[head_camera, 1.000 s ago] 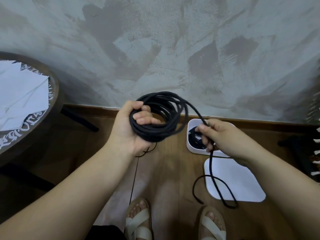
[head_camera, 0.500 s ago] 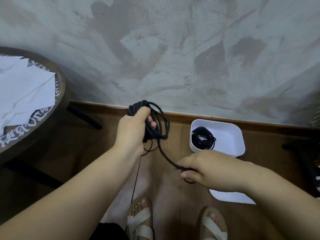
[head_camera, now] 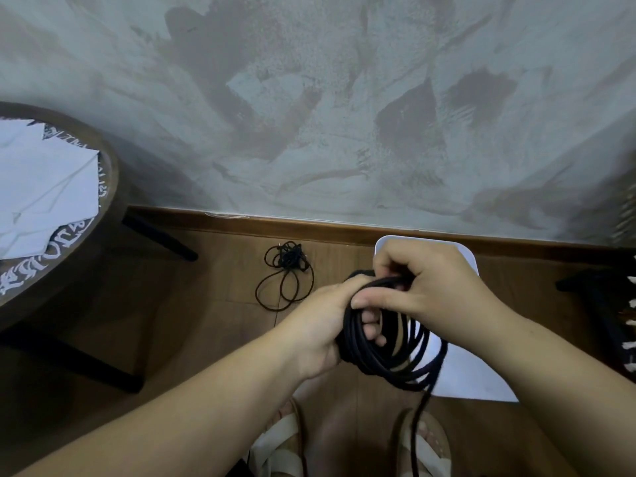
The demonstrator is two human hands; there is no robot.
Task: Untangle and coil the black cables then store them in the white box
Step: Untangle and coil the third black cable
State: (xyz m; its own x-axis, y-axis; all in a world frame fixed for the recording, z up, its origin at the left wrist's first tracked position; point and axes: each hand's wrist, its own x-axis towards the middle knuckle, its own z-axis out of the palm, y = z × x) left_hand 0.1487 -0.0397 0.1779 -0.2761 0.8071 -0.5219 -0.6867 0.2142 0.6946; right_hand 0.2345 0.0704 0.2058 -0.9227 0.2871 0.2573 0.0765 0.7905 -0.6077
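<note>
A thick black cable coil (head_camera: 389, 356) hangs from my two hands in front of me. My left hand (head_camera: 327, 318) grips the coil with its fingers through the loops. My right hand (head_camera: 423, 287) holds the top of the coil from the right, fingers curled over the strands. A loose tail of the cable (head_camera: 420, 428) drops down toward my feet. The white box (head_camera: 464, 256) sits on the floor by the wall, mostly hidden behind my right hand. Its white lid (head_camera: 471, 376) lies flat on the floor nearer to me. A thin tangled black cable (head_camera: 287, 270) lies on the floor to the left.
A round dark wooden table (head_camera: 69, 242) with white papers stands at the left, its legs on the wooden floor. A grey plastered wall with a wooden skirting board runs across the back. A dark object with white fringe (head_camera: 616, 318) sits at the right edge. My sandalled feet are below.
My right hand rose from the trailing cable to the coil's top. Both hands and the coil moved right and down, in front of the white box. The thin tangled cable on the floor came into view.
</note>
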